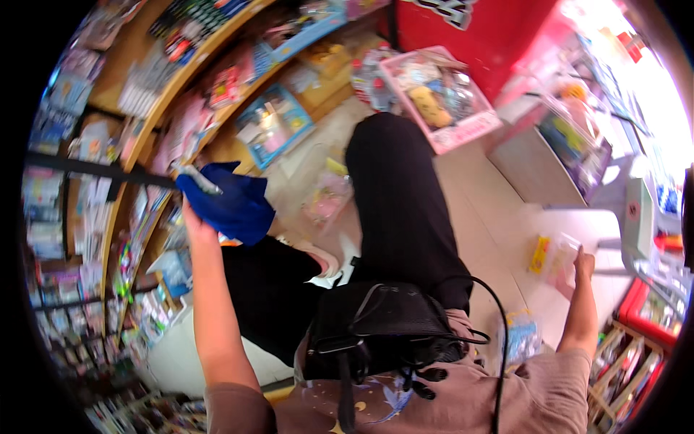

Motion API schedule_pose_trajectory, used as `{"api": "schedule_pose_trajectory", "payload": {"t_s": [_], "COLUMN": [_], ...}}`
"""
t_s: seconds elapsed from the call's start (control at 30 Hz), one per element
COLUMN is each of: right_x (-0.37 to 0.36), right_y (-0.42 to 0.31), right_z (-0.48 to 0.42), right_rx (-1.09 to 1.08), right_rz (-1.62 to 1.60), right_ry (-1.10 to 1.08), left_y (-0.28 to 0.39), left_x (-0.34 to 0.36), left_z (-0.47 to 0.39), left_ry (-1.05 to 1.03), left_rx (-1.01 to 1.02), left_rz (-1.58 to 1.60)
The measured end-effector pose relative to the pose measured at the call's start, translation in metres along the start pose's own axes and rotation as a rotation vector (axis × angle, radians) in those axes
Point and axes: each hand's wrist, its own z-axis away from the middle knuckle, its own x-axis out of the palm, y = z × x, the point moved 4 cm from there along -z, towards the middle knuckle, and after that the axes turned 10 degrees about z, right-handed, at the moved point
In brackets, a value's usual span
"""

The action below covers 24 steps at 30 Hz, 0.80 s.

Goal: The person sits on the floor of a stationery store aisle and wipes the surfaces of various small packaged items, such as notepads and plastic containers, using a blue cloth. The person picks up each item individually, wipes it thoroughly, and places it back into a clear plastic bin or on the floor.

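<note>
My left hand point(198, 219) is shut on a blue cloth point(230, 203), raised beside the wooden shelves; the cloth hides most of the fingers. A whitish strip lies along the cloth's upper part. On the far right, my right hand point(583, 263) holds a clear plastic package point(564, 252) at arm's length above the tiled floor. A small yellow packet point(539, 254) shows just left of that package; whether the two are joined cannot be told. A clear bag with pink contents point(328, 198) lies on the floor between the shelves and my knee.
Curved-looking wooden shelves point(142, 138) full of packaged goods run along the left. A blue tray point(309, 130) sits by the lowest shelf, and a pink basket point(471, 137) of mixed goods stands ahead. At right are a grey plastic stool point(637, 211) and a bag with blue contents point(521, 336).
</note>
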Motion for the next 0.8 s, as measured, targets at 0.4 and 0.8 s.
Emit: {"api": "schedule_pose_trajectory", "payload": {"t_s": [0.4, 0.8], "right_x": [-0.127, -0.316], "right_y": [-0.261, -0.506], "right_z": [0.014, 0.388], "right_rx": [-0.71, -1.52], "right_rz": [-0.555, -0.996], "right_ry": [0.287, -0.698], "left_y": [0.049, -0.09], "left_x": [0.007, 0.05], "left_z": [0.063, 0.041], "left_ry": [0.497, 0.214], "left_rx": [0.346, -0.211], "left_rz": [0.072, 0.455]}}
